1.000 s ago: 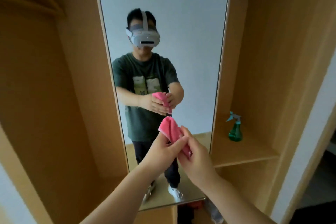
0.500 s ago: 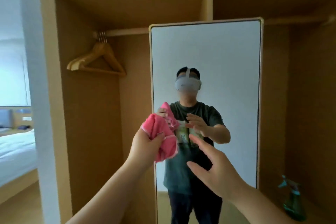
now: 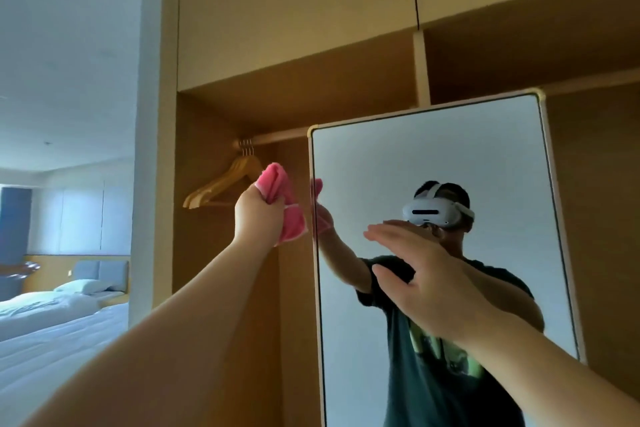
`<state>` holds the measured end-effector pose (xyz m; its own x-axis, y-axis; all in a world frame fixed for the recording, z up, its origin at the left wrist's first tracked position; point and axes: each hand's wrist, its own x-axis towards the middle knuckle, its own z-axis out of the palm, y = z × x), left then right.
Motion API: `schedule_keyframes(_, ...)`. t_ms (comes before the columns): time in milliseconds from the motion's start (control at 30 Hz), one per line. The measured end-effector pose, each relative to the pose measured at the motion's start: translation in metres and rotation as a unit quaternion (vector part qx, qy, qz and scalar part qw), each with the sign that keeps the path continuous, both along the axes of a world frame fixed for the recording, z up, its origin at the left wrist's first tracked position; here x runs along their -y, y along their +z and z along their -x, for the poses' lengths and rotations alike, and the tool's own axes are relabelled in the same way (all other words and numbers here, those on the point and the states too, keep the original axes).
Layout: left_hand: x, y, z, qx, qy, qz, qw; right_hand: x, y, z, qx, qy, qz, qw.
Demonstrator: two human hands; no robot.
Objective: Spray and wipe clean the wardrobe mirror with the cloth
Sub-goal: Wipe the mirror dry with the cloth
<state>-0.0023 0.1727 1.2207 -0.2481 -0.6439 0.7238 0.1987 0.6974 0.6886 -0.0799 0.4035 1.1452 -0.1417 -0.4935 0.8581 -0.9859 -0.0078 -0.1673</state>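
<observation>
Pink cloth (image 3: 278, 199), bunched into a wad, gripped in the left hand (image 3: 258, 215): fingers curled round the fabric, a loose fold with a pale hem hanging out below the fist. Held high, just beside the upper left edge of the mirror (image 3: 485, 156), a little below its top left corner. Too close to tell whether touching the frame or just clear of it. Bare left forearm slanting up from the lower left.

Right hand (image 3: 427, 282) up in front of the glass, about the middle of the mirror's width, holding nothing. Fingers (image 3: 391, 236) straight and pressed together, pointing left toward the cloth; thumb set apart beneath them. Well apart from the cloth; contact with the glass impossible to judge.

In the glass, reflection of a person in a dark T-shirt and a white headset (image 3: 433, 211), one arm out to the mirror's left edge, the pink wad doubled there.

Tall mirror, rounded corners, thin pale frame, standing inside a light wooden wardrobe (image 3: 294, 10). Left of the mirror, under the upper shelf, a wooden rail (image 3: 277, 138) with several wooden hangers (image 3: 221, 184) bunched at its left end, behind the cloth. Beyond the wardrobe's left side, a bed (image 3: 52, 340) with white bedding and a pillow (image 3: 85, 286).
</observation>
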Motion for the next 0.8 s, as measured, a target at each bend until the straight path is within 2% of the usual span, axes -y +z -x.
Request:
schedule_keyframes(133, 0.016, 0.039, 0.019, 0.011, 0.019, 0.017, 1.0, 0.004, 0.002, 0.007, -0.024, -0.016, 0.018, 0.999)
schedule_keyframes(267, 0.022, 0.07, 0.039, 0.024, 0.012, 0.016, 0.999, 0.001, -0.002, 0.022, -0.007, -0.024, 0.047, 0.999)
schedule_keyframes(400, 0.012, 0.08, 0.055, 0.043, -0.062, 0.007, 0.997, -0.003, -0.006, 0.034, 0.009, -0.031, 0.067, 0.997)
schedule_keyframes(533, 0.002, 0.075, 0.071, -0.027, -0.133, -0.028, 0.99, -0.017, 0.001, 0.038, -0.021, -0.056, 0.102, 0.993)
schedule_keyframes(700, -0.001, 0.069, 0.079, -0.001, -0.13, 0.02, 0.991, -0.057, 0.021, 0.049, -0.022, -0.164, 0.198, 0.966)
schedule_keyframes(800, -0.001, 0.066, 0.084, 0.002, -0.12, 0.027, 0.992, -0.078, 0.026, 0.062, -0.036, -0.276, 0.252, 0.927)
